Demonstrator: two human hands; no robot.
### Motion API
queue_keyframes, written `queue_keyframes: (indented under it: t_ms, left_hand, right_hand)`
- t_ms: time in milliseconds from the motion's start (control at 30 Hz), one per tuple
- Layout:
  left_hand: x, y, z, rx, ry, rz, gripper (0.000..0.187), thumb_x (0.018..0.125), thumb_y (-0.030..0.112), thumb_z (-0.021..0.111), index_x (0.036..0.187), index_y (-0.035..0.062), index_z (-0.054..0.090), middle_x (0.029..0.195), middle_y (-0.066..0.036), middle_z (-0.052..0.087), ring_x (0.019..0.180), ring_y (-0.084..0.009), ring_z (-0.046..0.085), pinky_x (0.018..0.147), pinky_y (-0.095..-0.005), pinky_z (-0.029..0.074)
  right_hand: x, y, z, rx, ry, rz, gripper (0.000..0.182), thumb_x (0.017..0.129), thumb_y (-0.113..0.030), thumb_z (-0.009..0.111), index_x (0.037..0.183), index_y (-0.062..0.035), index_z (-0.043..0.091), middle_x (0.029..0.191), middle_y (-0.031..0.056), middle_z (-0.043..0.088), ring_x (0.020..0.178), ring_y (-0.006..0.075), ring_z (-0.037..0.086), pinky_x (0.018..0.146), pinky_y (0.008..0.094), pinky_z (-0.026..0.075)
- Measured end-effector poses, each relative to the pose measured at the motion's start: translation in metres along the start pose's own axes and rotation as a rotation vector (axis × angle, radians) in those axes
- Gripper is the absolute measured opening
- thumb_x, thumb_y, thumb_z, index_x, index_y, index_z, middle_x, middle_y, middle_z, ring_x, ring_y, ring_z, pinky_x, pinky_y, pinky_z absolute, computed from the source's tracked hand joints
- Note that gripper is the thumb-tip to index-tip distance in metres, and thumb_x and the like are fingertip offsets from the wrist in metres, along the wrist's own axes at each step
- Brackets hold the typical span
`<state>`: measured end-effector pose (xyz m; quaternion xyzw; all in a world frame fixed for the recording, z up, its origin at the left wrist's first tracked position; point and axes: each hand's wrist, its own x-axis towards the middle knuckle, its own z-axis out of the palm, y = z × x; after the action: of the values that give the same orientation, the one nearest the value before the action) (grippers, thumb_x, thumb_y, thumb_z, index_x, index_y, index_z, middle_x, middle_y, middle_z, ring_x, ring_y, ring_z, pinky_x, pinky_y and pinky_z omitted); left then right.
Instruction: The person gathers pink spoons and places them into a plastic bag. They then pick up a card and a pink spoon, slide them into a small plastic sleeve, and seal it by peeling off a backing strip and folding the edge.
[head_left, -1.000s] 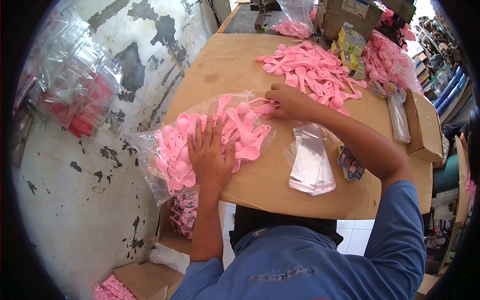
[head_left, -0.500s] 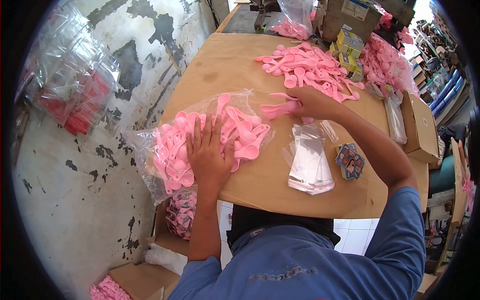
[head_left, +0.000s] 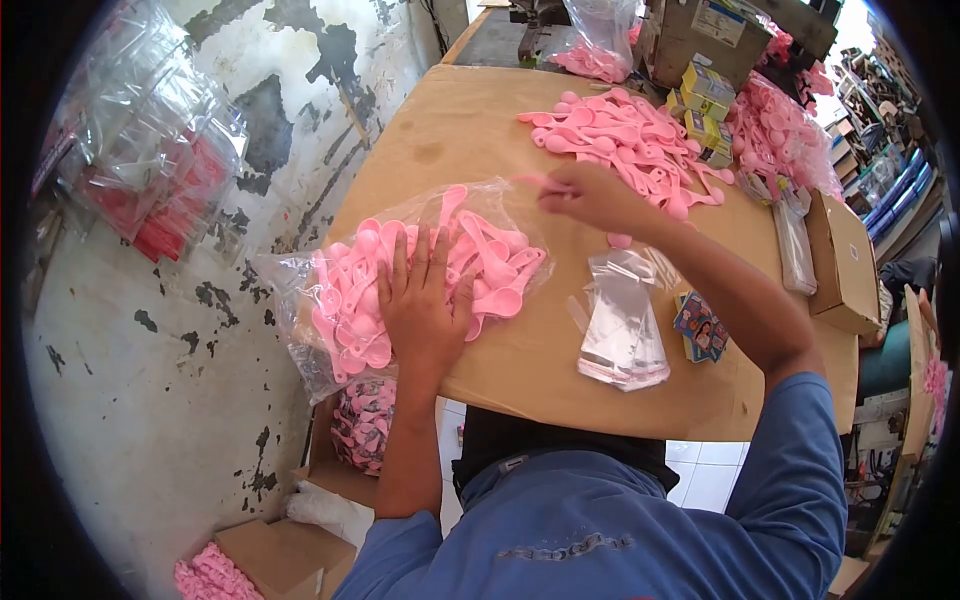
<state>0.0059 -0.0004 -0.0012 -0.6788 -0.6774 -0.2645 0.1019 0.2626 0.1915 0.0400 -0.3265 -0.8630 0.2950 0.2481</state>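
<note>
Pink plastic spoons point(head_left: 497, 302) lie in or on a clear bag point(head_left: 290, 275) at the left of the brown tabletop point(head_left: 500, 385); the left hand point(head_left: 422, 310) rests on them, palm down, fingers spread. The right hand point(head_left: 595, 200) – blurred – is closed around a pink spoon point(head_left: 537, 181), mostly hidden. Beyond it lies a loose spoon pile point(head_left: 625, 135); nearer, clear sleeves point(head_left: 625, 340) beside printed cards point(head_left: 702, 325).

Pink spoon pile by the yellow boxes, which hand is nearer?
Right. The right hand is by the pile; the left hand is farther off, on the other spoons.
</note>
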Motion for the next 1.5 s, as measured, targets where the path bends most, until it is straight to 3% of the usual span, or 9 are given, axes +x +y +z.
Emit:
queue_keyframes:
  t_ms: [167, 267, 567, 867, 1067, 1267, 1367, 1467, 1500]
  left_hand:
    - [0.000, -0.001, 0.002, 0.010, 0.016, 0.004, 0.063, 0.103, 0.043, 0.061, 0.159, 0.0151, 0.054, 0.166, -0.010, 0.050, 0.159, -0.0348, 0.035, 0.130, -0.0581, 0.021]
    - [0.000, 0.001, 0.000, 0.017, -0.005, -0.006, 0.062, 0.105, 0.043, 0.060, 0.159, 0.0135, 0.053, 0.167, -0.009, 0.048, 0.160, -0.0338, 0.033, 0.131, -0.0556, 0.018]
    - [0.000, 0.001, 0.000, 0.012, -0.001, -0.005, 0.062, 0.104, 0.043, 0.062, 0.159, 0.0141, 0.054, 0.167, -0.008, 0.048, 0.160, -0.0338, 0.033, 0.130, -0.0558, 0.019]
    - [-0.001, 0.000, 0.000, -0.010, 0.004, -0.008, 0.062, 0.104, 0.042, 0.061, 0.159, 0.0150, 0.053, 0.168, -0.007, 0.047, 0.160, -0.0336, 0.033, 0.130, -0.0557, 0.019]
    - [-0.001, -0.001, 0.002, 0.008, 0.018, 0.002, 0.062, 0.104, 0.043, 0.062, 0.159, 0.0154, 0.054, 0.167, -0.007, 0.048, 0.160, -0.0334, 0.034, 0.131, -0.0553, 0.019]
    - [-0.001, -0.001, 0.000, -0.008, 0.017, 0.004, 0.062, 0.105, 0.045, 0.060, 0.159, 0.0156, 0.054, 0.167, -0.008, 0.049, 0.160, -0.0335, 0.033, 0.130, -0.0554, 0.019]
    - [-0.001, -0.001, 0.002, 0.008, 0.013, -0.001, 0.063, 0.106, 0.048, 0.058, 0.161, 0.0160, 0.052, 0.168, -0.008, 0.047, 0.160, -0.0335, 0.032, 0.130, -0.0554, 0.019]
    - [-0.001, 0.001, 0.001, 0.042, 0.005, 0.017, 0.065, 0.107, 0.050, 0.055, 0.162, 0.0153, 0.050, 0.169, -0.009, 0.045, 0.161, -0.0336, 0.031, 0.130, -0.0556, 0.018]
    - [-0.002, 0.001, 0.001, 0.044, 0.001, 0.019, 0.065, 0.108, 0.050, 0.055, 0.162, 0.0149, 0.049, 0.169, -0.009, 0.045, 0.161, -0.0336, 0.031, 0.131, -0.0555, 0.018]
  right_hand:
    - [0.009, -0.012, 0.049, -0.154, -0.091, -0.049, 0.021, 0.081, -0.015, 0.077, 0.094, -0.0010, 0.070, 0.097, 0.0203, 0.064, 0.094, 0.0373, 0.065, 0.083, 0.0456, 0.053]
    - [0.010, -0.008, 0.061, -0.143, -0.046, -0.104, 0.016, 0.085, -0.008, 0.070, 0.087, 0.0012, 0.057, 0.097, 0.0195, 0.059, 0.092, 0.0379, 0.060, 0.080, 0.0461, 0.050]
    - [0.000, -0.012, 0.057, -0.081, -0.034, -0.082, 0.026, 0.084, -0.001, 0.068, 0.109, -0.0001, 0.061, 0.106, 0.0179, 0.062, 0.100, 0.0358, 0.062, 0.086, 0.0439, 0.050]
    - [0.006, -0.018, 0.051, -0.158, -0.172, 0.027, 0.022, 0.085, 0.000, 0.066, 0.107, 0.0011, 0.062, 0.101, 0.0190, 0.063, 0.100, 0.0371, 0.062, 0.086, 0.0446, 0.051]
    - [-0.001, -0.017, 0.033, -0.278, -0.246, -0.054, 0.021, 0.087, -0.013, 0.073, 0.100, 0.0004, 0.065, 0.100, 0.0206, 0.064, 0.097, 0.0382, 0.064, 0.085, 0.0460, 0.051]
    - [0.008, -0.017, -0.015, -0.276, -0.312, 0.178, 0.022, 0.087, -0.016, 0.076, 0.101, -0.0013, 0.067, 0.101, 0.0187, 0.064, 0.102, 0.0370, 0.063, 0.091, 0.0459, 0.050]
    - [0.007, 0.014, -0.026, -0.903, 0.488, -0.215, 0.018, 0.089, -0.011, 0.077, 0.101, -0.0013, 0.068, 0.100, 0.0159, 0.067, 0.097, 0.0354, 0.065, 0.089, 0.0449, 0.052]
    - [-0.002, -0.005, -0.028, -0.524, 0.425, -0.174, 0.018, 0.088, -0.006, 0.077, 0.103, -0.0006, 0.069, 0.102, 0.0141, 0.069, 0.097, 0.0336, 0.067, 0.089, 0.0431, 0.054]
    - [-0.003, -0.008, -0.026, -0.135, 0.098, 0.030, 0.023, 0.086, -0.005, 0.077, 0.108, -0.0014, 0.070, 0.109, 0.0146, 0.069, 0.104, 0.0327, 0.067, 0.093, 0.0428, 0.054]
